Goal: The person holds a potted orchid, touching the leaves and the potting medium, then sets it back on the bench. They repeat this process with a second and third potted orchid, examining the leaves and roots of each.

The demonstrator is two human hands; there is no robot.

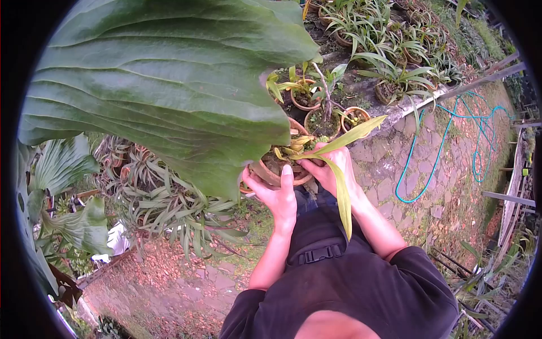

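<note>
A round terracotta pot (275,176) is in front of my waist, partly covered by a huge green leaf. My left hand (276,195) grips its near left rim, thumb up along the inside edge. In the pot grows a plant with swollen yellow-green stems (293,149), and two long yellowing leaves (342,195) stretch to the right, one upward and one down over my wrist. My right hand (333,169) is at the pot's right side, close to the leaf bases. Its fingers are curled together beneath the leaves, and what lies between them is hidden.
The giant ribbed leaf (169,79) fills the upper left and hides the bench behind it. Small clay pots (357,117) stand just beyond my hands. More strappy potted plants (389,73) line the raised bed. A teal hose (402,186) loops over the stone paving at right.
</note>
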